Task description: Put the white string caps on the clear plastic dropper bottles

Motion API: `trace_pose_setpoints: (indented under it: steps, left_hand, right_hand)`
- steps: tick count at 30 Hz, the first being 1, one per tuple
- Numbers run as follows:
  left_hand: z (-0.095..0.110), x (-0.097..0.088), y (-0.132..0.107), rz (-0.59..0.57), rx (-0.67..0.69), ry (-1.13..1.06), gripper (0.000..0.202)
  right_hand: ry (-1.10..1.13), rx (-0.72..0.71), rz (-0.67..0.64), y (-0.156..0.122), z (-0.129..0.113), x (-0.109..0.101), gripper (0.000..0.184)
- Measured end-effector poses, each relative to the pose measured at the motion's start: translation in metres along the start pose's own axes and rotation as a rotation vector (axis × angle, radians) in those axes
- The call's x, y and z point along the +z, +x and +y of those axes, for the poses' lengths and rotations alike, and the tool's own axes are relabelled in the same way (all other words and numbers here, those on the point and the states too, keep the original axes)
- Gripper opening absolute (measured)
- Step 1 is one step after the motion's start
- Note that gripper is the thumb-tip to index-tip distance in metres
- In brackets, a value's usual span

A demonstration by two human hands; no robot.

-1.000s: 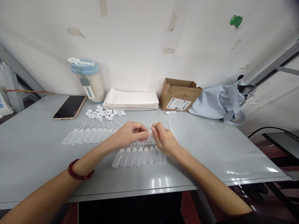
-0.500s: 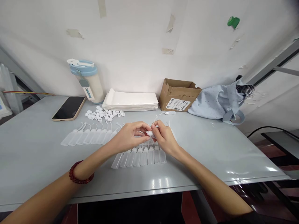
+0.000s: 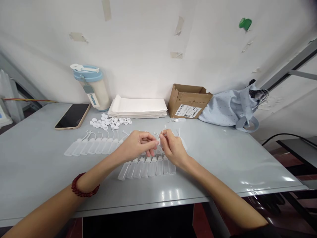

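Our left hand (image 3: 136,144) and right hand (image 3: 174,148) raised, fingertips pinching small white plastic piece (image 3: 158,142) between them, exact part too small to tell. Just below, near row of plastic dropper bottles (image 3: 146,167), untouched. We keep grip tight, wrists lifted. Beyond: second bottle row (image 3: 94,146), loose white caps (image 3: 110,122).

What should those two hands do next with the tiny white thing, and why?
Probably squeeze a little tighter on the small white plastic piece pinched between the left hand and right hand. It looks tiny and sits right above the row of clear plastic bottles, so it could slip and drop among them.
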State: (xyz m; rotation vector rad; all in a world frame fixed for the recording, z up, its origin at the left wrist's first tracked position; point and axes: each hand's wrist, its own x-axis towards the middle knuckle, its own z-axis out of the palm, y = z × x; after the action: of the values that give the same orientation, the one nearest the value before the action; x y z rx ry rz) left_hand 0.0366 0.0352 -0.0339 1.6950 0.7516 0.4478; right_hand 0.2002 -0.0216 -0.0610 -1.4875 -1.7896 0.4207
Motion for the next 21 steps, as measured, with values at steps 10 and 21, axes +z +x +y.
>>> trace_pose_setpoints:
  steps: [10,21]
  left_hand:
    - [-0.004,0.002,-0.001,0.117,0.396,0.224,0.015]
    - [0.002,0.009,-0.003,-0.040,0.049,0.075,0.035]
  right_hand:
    - [0.294,0.195,-0.061,0.003,-0.002,-0.003,0.022]
    - [-0.068,-0.114,0.043,-0.001,0.007,-0.001,0.010]
